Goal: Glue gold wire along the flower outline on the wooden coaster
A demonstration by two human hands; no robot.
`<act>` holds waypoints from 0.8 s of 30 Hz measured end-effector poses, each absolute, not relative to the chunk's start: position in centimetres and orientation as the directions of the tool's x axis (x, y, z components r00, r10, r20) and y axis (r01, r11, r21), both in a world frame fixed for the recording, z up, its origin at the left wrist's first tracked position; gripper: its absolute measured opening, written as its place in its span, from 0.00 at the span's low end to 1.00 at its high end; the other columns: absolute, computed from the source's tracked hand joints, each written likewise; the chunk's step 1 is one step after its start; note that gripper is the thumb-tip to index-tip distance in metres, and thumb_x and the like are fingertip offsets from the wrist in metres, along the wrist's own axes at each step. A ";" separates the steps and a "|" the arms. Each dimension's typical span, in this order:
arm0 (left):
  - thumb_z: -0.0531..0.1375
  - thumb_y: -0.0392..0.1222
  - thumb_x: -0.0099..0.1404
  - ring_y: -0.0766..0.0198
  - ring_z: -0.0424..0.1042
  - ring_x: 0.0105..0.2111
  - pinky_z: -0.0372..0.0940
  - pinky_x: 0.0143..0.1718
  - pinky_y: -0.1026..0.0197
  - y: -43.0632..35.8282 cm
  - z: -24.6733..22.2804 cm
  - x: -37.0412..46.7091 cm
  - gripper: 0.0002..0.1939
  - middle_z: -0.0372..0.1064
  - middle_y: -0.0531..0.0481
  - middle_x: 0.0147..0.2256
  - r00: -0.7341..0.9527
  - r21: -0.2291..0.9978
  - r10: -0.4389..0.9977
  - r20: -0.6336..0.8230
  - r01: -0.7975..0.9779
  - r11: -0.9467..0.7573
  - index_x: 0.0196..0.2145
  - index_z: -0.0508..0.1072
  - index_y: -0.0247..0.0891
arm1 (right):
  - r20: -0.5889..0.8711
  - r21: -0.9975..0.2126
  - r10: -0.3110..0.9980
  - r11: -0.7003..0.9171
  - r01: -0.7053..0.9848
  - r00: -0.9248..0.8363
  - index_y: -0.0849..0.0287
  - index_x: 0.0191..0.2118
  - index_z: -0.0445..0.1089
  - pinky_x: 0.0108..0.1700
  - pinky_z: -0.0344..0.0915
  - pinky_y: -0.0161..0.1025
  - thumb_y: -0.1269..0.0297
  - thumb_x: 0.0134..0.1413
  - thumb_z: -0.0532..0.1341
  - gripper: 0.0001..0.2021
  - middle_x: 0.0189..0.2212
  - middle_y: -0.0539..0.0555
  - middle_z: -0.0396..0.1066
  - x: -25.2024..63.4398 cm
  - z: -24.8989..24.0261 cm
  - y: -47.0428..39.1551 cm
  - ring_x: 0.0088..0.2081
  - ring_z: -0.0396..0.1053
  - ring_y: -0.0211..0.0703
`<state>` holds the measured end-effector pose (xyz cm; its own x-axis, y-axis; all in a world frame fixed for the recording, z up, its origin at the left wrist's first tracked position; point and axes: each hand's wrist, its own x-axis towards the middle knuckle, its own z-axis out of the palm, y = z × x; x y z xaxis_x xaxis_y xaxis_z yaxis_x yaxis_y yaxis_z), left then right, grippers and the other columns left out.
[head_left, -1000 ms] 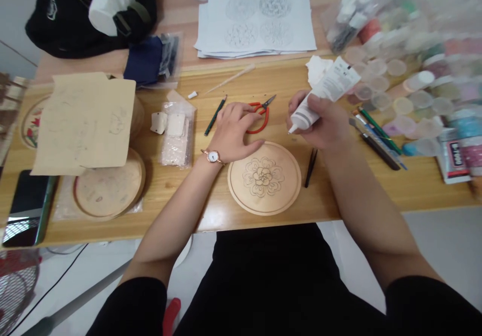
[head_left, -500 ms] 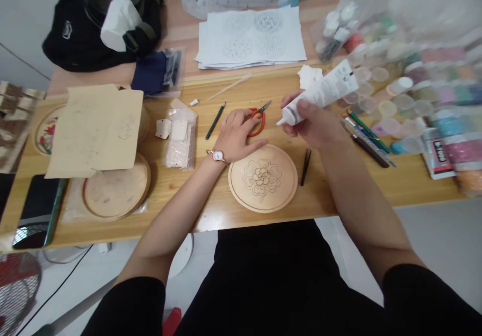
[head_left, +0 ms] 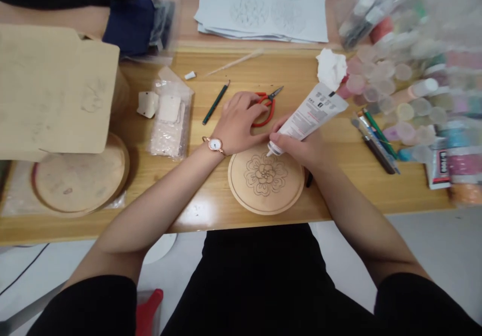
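A white tube with a narrow nozzle (head_left: 311, 112) is in my right hand (head_left: 299, 145), tilted so its tip points down over the upper part of a round wooden plate (head_left: 241, 193). A flower outline is drawn on the plate. I cannot tell whether the tip touches the wood. My left hand (head_left: 241, 122) lies with fingers apart at the plate's upper left edge, its thumb near the rim. Red-handled scissors (head_left: 268, 107) lie by its fingertips, and a dark green pencil (head_left: 216, 102) is to its left. Black tweezers (head_left: 309, 179) show only partly beside my right wrist.
On the left are a cardboard piece (head_left: 56, 90), a round wooden tray (head_left: 81, 183) and a packet of pale squares (head_left: 169, 130). Printed sheets (head_left: 259, 9) lie at the back. Brushes (head_left: 376, 147), crumpled tissue (head_left: 331, 69) and many small jars (head_left: 422, 107) crowd the right.
My right hand has brought the tube down and left, from beside the plate to above the flower drawing. My left hand stays by the scissors. The view has shifted closer to the table.
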<state>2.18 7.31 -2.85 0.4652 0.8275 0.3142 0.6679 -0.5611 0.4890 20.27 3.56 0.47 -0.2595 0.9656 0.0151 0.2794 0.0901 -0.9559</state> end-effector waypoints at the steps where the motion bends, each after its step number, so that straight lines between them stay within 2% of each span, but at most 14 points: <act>1: 0.62 0.59 0.59 0.47 0.63 0.55 0.58 0.55 0.43 7.3 -2.8 2.2 0.24 0.66 0.42 0.52 0.462 0.491 0.831 0.311 0.670 -0.557 0.47 0.73 0.41 | 0.011 -0.949 0.965 0.092 0.302 -0.261 0.50 0.26 0.68 0.32 0.70 0.44 0.56 0.44 0.65 0.08 0.22 0.48 0.69 20.2 0.6 3.6 0.25 0.66 0.40; 5: 0.62 0.60 0.59 0.48 0.63 0.55 0.59 0.56 0.44 7.3 -2.6 2.1 0.25 0.66 0.43 0.52 0.474 0.495 0.834 0.283 0.672 -0.551 0.47 0.72 0.41 | -0.016 -0.912 0.965 0.093 0.399 -0.261 0.50 0.25 0.67 0.31 0.71 0.46 0.56 0.42 0.65 0.07 0.22 0.49 0.69 19.9 1.2 3.5 0.25 0.66 0.42; 9: 0.60 0.62 0.59 0.47 0.64 0.54 0.59 0.56 0.44 7.4 -2.4 2.1 0.27 0.66 0.41 0.52 0.476 0.492 0.834 0.281 0.674 -0.550 0.47 0.72 0.39 | 0.018 -0.889 0.956 0.149 0.432 -0.292 0.50 0.25 0.67 0.33 0.72 0.48 0.55 0.44 0.65 0.08 0.22 0.51 0.69 20.0 1.1 3.3 0.25 0.67 0.43; 16: 0.55 0.66 0.59 0.44 0.64 0.53 0.59 0.53 0.41 7.6 -2.9 2.1 0.25 0.67 0.41 0.51 0.465 0.507 0.824 0.323 0.650 -0.566 0.43 0.74 0.47 | 0.199 -0.893 0.901 0.329 0.308 -0.386 0.52 0.24 0.68 0.30 0.72 0.43 0.64 0.45 0.67 0.06 0.22 0.49 0.71 20.3 -0.1 3.7 0.24 0.68 0.39; 24: 0.56 0.65 0.58 0.43 0.64 0.51 0.59 0.50 0.40 7.7 -3.4 2.2 0.23 0.68 0.41 0.50 0.449 0.518 0.818 0.360 0.633 -0.576 0.42 0.74 0.48 | 0.213 -0.892 0.892 0.344 0.292 -0.399 0.52 0.25 0.69 0.30 0.72 0.42 0.67 0.45 0.67 0.07 0.22 0.47 0.71 20.2 -0.2 3.7 0.24 0.67 0.38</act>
<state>2.15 7.72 -3.40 0.4493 0.8177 0.3600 0.6330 -0.5757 0.5176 20.22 3.74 -0.21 -0.3986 0.8921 0.2129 0.2925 0.3437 -0.8924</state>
